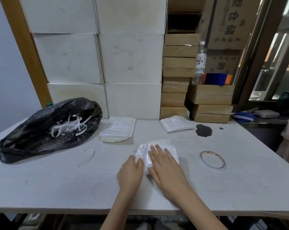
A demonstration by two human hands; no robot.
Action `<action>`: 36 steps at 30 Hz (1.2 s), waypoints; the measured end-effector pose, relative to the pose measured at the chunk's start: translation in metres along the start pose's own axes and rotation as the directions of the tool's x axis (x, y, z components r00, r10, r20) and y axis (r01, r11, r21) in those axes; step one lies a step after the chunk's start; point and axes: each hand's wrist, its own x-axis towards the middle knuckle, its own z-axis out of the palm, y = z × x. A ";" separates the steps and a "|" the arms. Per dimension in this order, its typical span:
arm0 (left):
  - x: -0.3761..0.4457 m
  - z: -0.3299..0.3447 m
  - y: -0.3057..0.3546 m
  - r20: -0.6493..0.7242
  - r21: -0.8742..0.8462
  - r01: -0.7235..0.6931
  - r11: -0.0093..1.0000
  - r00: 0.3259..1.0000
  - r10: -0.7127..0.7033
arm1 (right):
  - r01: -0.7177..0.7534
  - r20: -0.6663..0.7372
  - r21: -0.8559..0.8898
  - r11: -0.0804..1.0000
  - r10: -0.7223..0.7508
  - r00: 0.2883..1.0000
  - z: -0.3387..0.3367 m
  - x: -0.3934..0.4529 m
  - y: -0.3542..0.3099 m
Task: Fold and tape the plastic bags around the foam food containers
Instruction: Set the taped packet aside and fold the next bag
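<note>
A foam container wrapped in a clear plastic bag (146, 149) lies at the middle of the white table (57, 185). My right hand (167, 166) lies flat on top of it with straight fingers pressing the plastic down. My left hand (131, 171) holds the bundle's near left edge, its fingers tucked against the plastic. A roll of narrow tape (212, 160) lies flat to the right of the bundle. A stack of bagged foam containers (118, 129) sits further back, and a wrapped bundle (176, 124) lies at the back right.
A black rubbish bag (46, 130) with white strips in it lies on the left. A loose strip (88, 157) curls in front of it. White boxes (124, 63) and brown cartons (178, 80) are stacked behind the table. A dark stain (204, 130) marks the back right.
</note>
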 end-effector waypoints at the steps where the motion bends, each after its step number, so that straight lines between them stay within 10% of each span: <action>1: 0.000 0.000 0.000 0.004 0.008 -0.002 1.000 1.000 0.002 | -0.017 0.041 0.015 1.000 0.017 0.999 0.003 -0.002 0.002; 8: -0.001 -0.011 0.018 -0.155 0.334 -0.061 0.941 0.981 0.118 | -0.118 0.077 0.131 0.984 0.108 0.991 0.008 -0.005 0.003; 12: -0.018 0.000 0.014 0.042 0.409 -0.593 0.694 0.772 0.634 | -0.043 0.036 0.167 0.985 0.038 0.999 0.015 -0.005 0.006; 22: -0.025 0.007 -0.011 0.354 0.208 -0.630 0.748 0.761 0.543 | 0.062 0.180 0.244 0.968 -0.108 0.978 -0.008 -0.008 0.019; 26: -0.024 0.006 -0.013 0.352 0.212 -0.626 0.750 0.765 0.539 | 0.092 0.088 0.071 0.993 -0.098 0.991 -0.005 -0.022 0.023; 36: -0.023 0.007 -0.014 0.305 0.216 -0.661 0.718 0.745 0.594 | 0.050 0.259 0.251 0.967 -0.117 0.959 -0.009 -0.031 0.026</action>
